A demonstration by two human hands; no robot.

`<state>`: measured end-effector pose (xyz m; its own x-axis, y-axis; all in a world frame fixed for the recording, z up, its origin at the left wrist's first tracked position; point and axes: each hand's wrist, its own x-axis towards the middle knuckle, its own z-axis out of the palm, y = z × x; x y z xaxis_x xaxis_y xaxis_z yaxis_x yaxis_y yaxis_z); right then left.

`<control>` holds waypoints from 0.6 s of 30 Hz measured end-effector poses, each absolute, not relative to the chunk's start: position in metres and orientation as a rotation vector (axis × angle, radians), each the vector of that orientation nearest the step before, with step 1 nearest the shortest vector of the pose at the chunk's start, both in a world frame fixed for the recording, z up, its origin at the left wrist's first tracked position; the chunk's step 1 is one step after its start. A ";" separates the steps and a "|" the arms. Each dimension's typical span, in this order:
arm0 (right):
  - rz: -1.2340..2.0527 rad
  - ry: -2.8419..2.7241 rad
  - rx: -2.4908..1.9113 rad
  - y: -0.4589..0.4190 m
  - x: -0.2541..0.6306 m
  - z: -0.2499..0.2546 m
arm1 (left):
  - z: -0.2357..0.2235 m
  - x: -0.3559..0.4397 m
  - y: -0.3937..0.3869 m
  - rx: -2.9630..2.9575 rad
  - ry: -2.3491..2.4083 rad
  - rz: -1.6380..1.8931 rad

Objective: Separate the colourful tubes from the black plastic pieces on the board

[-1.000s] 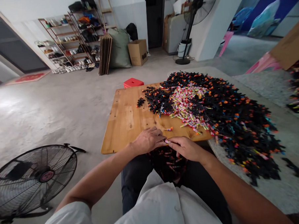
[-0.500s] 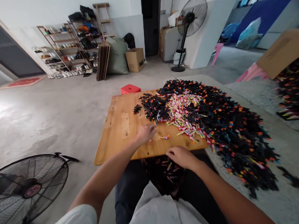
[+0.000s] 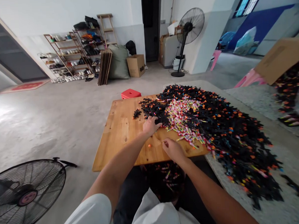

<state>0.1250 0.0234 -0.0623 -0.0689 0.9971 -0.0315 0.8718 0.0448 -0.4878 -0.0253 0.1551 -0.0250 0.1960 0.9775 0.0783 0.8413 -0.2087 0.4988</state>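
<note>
My left hand (image 3: 151,125) reaches across the wooden board (image 3: 111,140) to the near edge of a heap of black pieces (image 3: 154,108), fingers curled down onto them and thumb out to the right. My right hand (image 3: 173,150) rests at the board's front edge, its fingertips pinched on a small coloured piece. A mound of small coloured tubes (image 3: 184,115) lies just right of my left hand. A tiny orange bead (image 3: 149,145) sits on the board between my arms. More black and coloured pieces (image 3: 164,179) lie in my lap.
A large spread of black pieces with orange dots (image 3: 234,134) covers the grey mat to the right. A floor fan (image 3: 26,193) stands at the near left, a red stool (image 3: 130,93) behind the board. Further back stand a pedestal fan (image 3: 189,27), cardboard boxes (image 3: 136,65) and shoe racks (image 3: 63,56).
My hands have come apart from in front of me. The left went forward to the black heap; the right moved up onto the board and closed over the loose coloured piece lying there.
</note>
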 end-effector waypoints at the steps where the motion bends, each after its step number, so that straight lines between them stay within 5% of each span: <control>1: 0.652 -1.857 -1.847 0.022 0.129 -0.061 | -0.026 -0.030 0.150 2.183 1.670 0.638; 6: 1.129 -1.108 -1.358 0.014 0.139 -0.041 | -0.027 -0.043 0.114 2.343 1.375 1.000; 18: 1.246 -0.960 -1.068 -0.005 0.126 0.007 | 0.014 -0.056 0.032 1.523 0.648 0.641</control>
